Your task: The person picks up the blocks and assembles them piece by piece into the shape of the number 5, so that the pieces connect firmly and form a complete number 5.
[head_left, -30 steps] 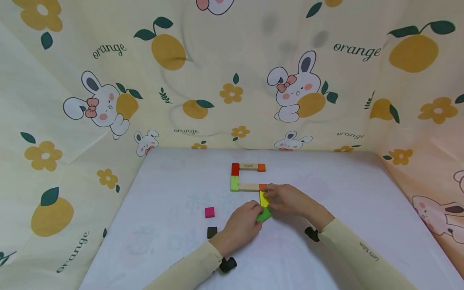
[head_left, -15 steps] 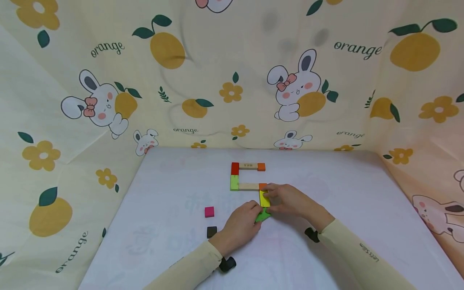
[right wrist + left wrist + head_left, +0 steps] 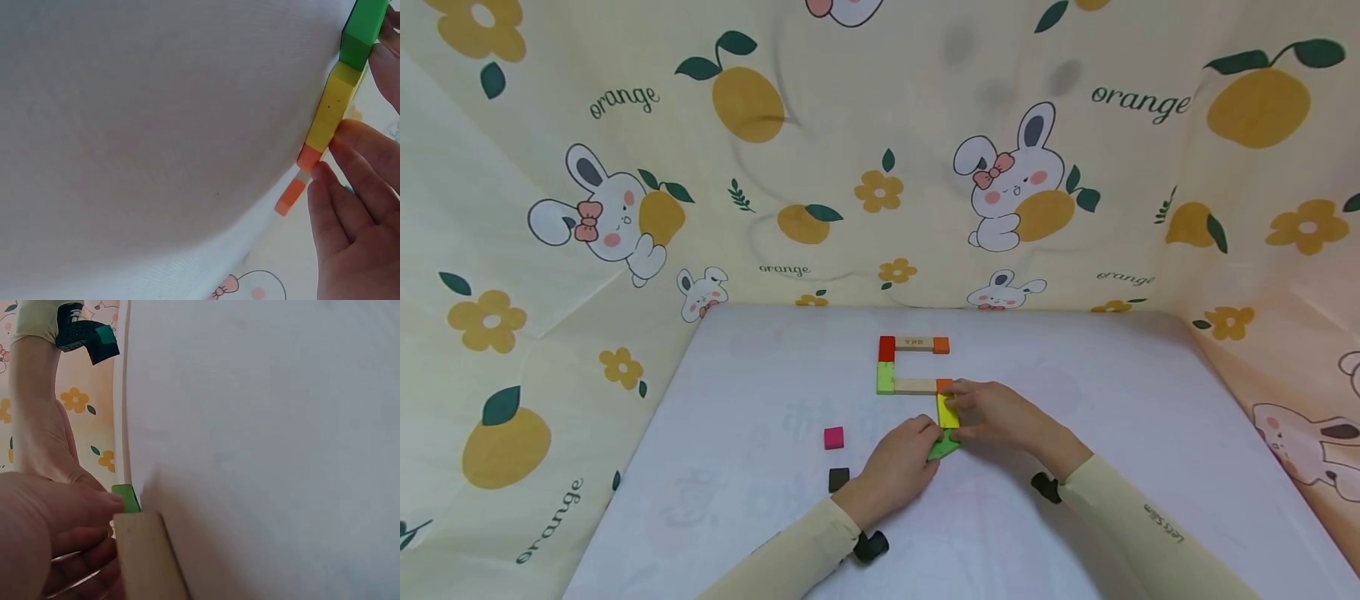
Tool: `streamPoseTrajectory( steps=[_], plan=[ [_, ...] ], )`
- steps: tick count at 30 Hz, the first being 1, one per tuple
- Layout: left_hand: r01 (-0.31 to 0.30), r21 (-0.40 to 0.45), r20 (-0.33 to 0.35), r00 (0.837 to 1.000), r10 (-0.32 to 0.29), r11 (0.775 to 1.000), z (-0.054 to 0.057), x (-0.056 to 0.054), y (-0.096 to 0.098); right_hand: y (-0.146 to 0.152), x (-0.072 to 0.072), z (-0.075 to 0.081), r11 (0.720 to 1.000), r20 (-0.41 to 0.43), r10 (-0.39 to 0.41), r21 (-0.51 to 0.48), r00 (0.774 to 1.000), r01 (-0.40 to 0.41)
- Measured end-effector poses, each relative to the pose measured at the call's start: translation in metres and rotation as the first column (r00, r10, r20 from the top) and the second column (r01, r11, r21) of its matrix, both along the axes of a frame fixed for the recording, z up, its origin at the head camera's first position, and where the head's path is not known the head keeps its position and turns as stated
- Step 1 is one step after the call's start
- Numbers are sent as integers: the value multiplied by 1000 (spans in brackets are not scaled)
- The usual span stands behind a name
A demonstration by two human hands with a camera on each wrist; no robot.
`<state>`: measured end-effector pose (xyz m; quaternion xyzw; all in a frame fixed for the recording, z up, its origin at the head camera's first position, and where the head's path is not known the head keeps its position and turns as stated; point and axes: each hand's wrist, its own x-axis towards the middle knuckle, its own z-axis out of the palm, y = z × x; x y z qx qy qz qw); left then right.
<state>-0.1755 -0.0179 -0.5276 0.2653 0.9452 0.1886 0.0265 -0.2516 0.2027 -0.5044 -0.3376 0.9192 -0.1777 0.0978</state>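
Note:
In the head view, my left hand (image 3: 898, 462) holds a green block (image 3: 943, 446) by its lower-left side. In the left wrist view, the thumb tip lies on that green block (image 3: 127, 497). Closer to that camera is a plain wooden block (image 3: 145, 556), hidden under the left hand in the head view. My right hand (image 3: 1003, 408) rests fairly straight fingers against a yellow block (image 3: 328, 109) and a small orange block (image 3: 309, 157). Orange, yellow and green stand end to end; in the head view the green sits at an angle below the yellow.
Beyond the hands, a red block (image 3: 887, 349), a lime block (image 3: 886, 378), a lettered wooden block (image 3: 914, 343), an orange cube (image 3: 942, 345) and a plain wooden block (image 3: 915, 386) form a bracket shape. A pink cube (image 3: 833, 437) and a black cube (image 3: 838, 479) lie left of the hands.
The green block has turned slightly, its lower-left end swinging a little to the left. Both hands stay almost in place, and the other blocks have not moved.

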Motion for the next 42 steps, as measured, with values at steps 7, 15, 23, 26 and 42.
streamPoseTrajectory(
  steps=[7, 15, 23, 26, 42],
  plan=[
    [-17, -4, -10, 1000, 17, 1000, 9, -1, -12, 2, 0, -2, 1000, -18, 2, -6, 1000, -2],
    [30, 15, 45, 999, -31, 999, 16, -2, -42, 1, -1, -2, 1000, -25, 10, 17, 1000, -9],
    [100, -16, 109, 989, -98, 995, 21, 10, -67, 0, -1, -2, 999, -22, 0, 40, 1000, 1],
    [75, 1, 122, 990, -74, 997, 20, 13, -71, 0, 0, -2, 999, -23, -4, 51, 1000, 6],
    [17, 74, 106, 994, -25, 997, 22, 12, -79, -2, 2, -3, 996, -60, 7, 92, 998, -1]
  ],
)
